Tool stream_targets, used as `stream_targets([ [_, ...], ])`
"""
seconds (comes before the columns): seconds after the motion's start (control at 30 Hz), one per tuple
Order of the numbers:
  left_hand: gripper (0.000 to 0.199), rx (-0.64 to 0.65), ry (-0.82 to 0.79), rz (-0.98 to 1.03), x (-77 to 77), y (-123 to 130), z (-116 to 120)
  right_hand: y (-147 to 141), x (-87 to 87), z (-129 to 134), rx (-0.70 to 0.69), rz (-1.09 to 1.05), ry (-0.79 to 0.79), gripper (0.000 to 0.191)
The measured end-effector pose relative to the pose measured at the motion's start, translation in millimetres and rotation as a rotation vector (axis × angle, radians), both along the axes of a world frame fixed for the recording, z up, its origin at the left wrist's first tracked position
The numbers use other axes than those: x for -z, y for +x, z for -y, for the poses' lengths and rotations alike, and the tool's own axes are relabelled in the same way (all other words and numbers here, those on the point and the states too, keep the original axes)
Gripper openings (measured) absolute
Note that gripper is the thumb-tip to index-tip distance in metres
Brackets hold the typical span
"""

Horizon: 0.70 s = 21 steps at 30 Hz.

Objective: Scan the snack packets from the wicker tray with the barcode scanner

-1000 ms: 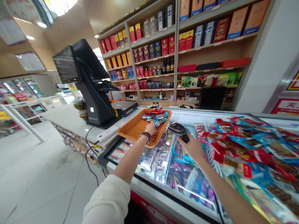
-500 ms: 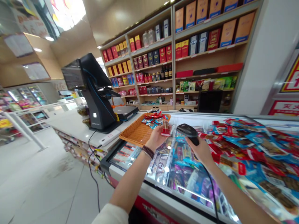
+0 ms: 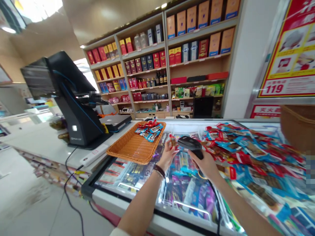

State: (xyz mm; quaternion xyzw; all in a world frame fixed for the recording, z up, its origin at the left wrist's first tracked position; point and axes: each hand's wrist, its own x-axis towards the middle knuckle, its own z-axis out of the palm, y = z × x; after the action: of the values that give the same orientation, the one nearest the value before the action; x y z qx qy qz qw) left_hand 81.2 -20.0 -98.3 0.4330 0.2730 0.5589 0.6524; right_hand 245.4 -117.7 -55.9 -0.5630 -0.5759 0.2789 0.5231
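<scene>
The fingers (image 3: 169, 147) of the left hand (image 3: 167, 157) pinch a small red snack packet (image 3: 173, 141). The fingers (image 3: 194, 156) of the right hand (image 3: 203, 164) wrap around the handle of a black barcode scanner (image 3: 190, 143), and its head is just beside the packet. Next to the left hand, a woven basket (image 3: 128, 147) holds a pile of red and blue snack packets (image 3: 148, 130). It sits on the edge of a glass freezer (image 3: 182, 193), with a big heap of packets (image 3: 251, 154) on the right. Behind the basket, a black cash register (image 3: 73, 98) stands on a white counter (image 3: 36, 144).
</scene>
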Motion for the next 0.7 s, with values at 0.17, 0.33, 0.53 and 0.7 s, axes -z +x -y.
stream_targets([
  [0.17,0.058,-0.028,0.019,-0.009,5.0,-5.0,-2.4,-11.3,4.8,0.8,-0.005,-0.042,-0.040,0.046],
  [0.33,0.058,-0.036,0.049,-0.017,5.8,-3.6,-3.1,-12.9,5.6,3.7,-0.016,-0.058,-0.046,0.047],
  [0.53,0.051,-0.042,0.079,-0.021,8.3,-3.3,-4.2,-6.6,-7.7,6.9,-0.025,-0.099,-0.058,0.047],
  [0.7,0.039,-0.093,-0.010,-0.124,-5.6,14.5,-10.7,37.3,-16.3,11.3,0.085,-0.182,-0.008,0.048],
])
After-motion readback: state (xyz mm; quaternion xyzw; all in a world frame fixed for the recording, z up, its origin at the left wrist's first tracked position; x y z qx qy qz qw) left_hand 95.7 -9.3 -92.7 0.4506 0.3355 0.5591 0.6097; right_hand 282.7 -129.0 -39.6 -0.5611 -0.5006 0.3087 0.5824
